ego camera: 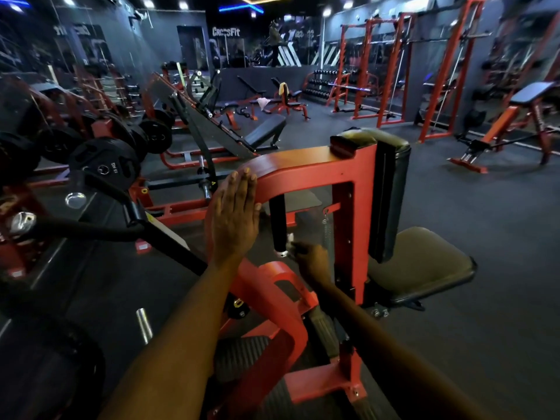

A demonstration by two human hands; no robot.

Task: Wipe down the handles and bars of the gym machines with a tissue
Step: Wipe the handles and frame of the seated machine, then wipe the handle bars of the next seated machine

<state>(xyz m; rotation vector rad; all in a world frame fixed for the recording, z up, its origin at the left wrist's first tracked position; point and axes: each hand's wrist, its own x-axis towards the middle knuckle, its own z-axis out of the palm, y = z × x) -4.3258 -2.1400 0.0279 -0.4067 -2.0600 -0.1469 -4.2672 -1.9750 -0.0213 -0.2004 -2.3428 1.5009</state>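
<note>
While the red machine frame (306, 174) is filling the foreground, the left hand (235, 218) is pressing flat on its curved bar, fingers (242, 189) straight. Lower down, the right hand (309, 256) is pinching a blurred tissue (291, 242) against the black handle (278, 225).

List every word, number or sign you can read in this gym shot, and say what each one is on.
"CrossFit": white lettering on the dark back wall.
"15 KG": on the black weight plate at left.
A mirrored, blurred sign on the left mirror wall cannot be read.
Small yellow stickers on the red machine frame are too small to read.
</note>
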